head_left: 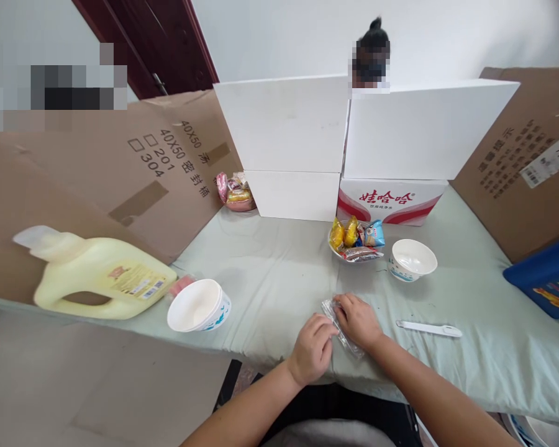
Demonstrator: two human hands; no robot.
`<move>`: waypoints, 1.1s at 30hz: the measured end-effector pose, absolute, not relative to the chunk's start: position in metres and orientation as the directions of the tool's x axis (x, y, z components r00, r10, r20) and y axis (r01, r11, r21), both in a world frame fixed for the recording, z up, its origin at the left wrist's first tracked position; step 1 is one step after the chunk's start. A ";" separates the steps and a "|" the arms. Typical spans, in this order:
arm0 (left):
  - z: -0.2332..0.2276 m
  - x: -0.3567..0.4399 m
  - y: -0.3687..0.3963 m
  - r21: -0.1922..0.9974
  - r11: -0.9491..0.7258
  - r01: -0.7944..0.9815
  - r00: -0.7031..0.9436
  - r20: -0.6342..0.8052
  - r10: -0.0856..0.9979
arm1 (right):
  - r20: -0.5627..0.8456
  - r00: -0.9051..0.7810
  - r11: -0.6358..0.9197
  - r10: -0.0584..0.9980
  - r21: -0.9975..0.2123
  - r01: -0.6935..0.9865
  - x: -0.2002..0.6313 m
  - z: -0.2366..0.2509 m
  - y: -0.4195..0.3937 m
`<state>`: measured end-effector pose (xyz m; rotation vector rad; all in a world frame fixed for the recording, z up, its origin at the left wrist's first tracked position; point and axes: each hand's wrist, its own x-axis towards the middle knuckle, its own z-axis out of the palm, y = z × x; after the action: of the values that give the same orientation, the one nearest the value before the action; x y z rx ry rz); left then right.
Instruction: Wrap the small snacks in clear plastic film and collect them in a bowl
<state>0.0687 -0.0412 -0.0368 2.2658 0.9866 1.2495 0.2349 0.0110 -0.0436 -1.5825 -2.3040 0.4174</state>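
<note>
Your packet (345, 340) lies on the cloth on your side of the snack bowl (343, 256), pressed between your two hands. Its long axis slants: the far end points toward the bowl and a little to its left, while the near end runs back toward your body and to the right. So the packet passes between your hands as a diagonal strip. Your right hand (359, 320) is nearer to the snack bowl and covers more of the packet. It lies palm down along the right edge with fingers bent, and it has hold of the wrapper near the far end. Your left hand (313, 349) sits farther from the bowl, fingers curled in, fingertips meeting the packet's left edge. Whether they pinch the film or only rest against it, you cannot tell, since the contact is too small to make out.

Just right of the snack bowl stands a white bowl (412, 257); nearer you than that, also to the right of the snack bowl, lies a white tool (428, 328), apart from your right hand. Well to the left of the snack bowl are more bowls (195, 305) and the jug (107, 273). The boxes (291, 195) stand behind it.
</note>
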 end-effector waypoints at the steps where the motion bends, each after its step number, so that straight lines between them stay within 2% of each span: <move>1: -0.035 0.068 -0.036 0.595 -0.687 0.416 0.371 0.579 0.726 | 0.102 -0.346 0.357 0.933 -0.392 0.848 0.235 -0.044 0.010; 5: -0.036 0.069 -0.018 0.524 -0.667 0.530 0.490 0.453 0.745 | 0.129 -0.359 0.382 0.924 -0.318 0.868 0.231 -0.046 0.007; 8: -0.044 0.072 -0.013 0.475 -0.618 0.626 0.496 0.368 0.786 | 0.139 -0.319 0.345 0.937 -0.247 0.905 0.231 -0.046 0.012; 12: -0.048 0.072 -0.014 0.464 -0.607 0.646 0.502 0.341 0.795 | 0.170 -0.192 0.220 0.967 -0.167 0.961 0.251 -0.036 0.029; 14: -0.047 0.072 -0.015 0.458 -0.607 0.649 0.508 0.333 0.795 | 0.187 -0.178 0.206 0.966 -0.146 0.968 0.269 -0.028 0.031; 15: -0.046 0.072 -0.015 0.450 -0.608 0.654 0.515 0.324 0.793 | 0.195 -0.209 0.239 0.958 -0.143 0.960 0.278 -0.025 0.027; 17: -0.044 0.071 -0.016 0.420 -0.616 0.666 0.536 0.305 0.787 | 0.222 -0.386 0.422 0.895 -0.145 0.895 0.292 -0.022 0.009; 19: -0.043 0.071 -0.017 0.386 -0.633 0.672 0.562 0.292 0.774 | 0.240 -0.631 0.668 0.738 -0.128 0.733 0.299 -0.026 -0.023; 21: -0.044 0.071 -0.017 0.364 -0.670 0.647 0.607 0.287 0.741 | 0.224 -0.768 0.797 0.599 -0.080 0.598 0.299 -0.038 -0.063; 24: -0.047 0.070 -0.018 0.355 -0.759 0.545 0.705 0.296 0.644 | 0.251 -0.730 0.745 0.636 0.049 0.665 0.294 -0.060 -0.111; 26: -0.049 0.069 -0.018 0.361 -0.790 0.496 0.741 0.299 0.601 | 0.278 -0.710 0.719 0.647 0.087 0.690 0.291 -0.069 -0.126; 28: -0.049 0.069 -0.018 0.376 -0.786 0.491 0.741 0.295 0.603 | 0.323 -0.661 0.691 0.677 0.031 0.722 0.291 -0.071 -0.128; 31: -0.045 0.069 -0.018 0.403 -0.770 0.496 0.734 0.280 0.619 | 0.400 -0.543 0.638 0.738 -0.154 0.754 0.291 -0.063 -0.118; 33: -0.042 0.069 -0.019 0.421 -0.765 0.488 0.740 0.265 0.618 | 0.392 -0.560 0.666 0.730 -0.223 0.712 0.291 -0.051 -0.109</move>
<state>0.0688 -0.0185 -0.0417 2.6174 0.8589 0.5643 0.2909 -0.1087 -0.0514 -1.1220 -2.4279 0.0535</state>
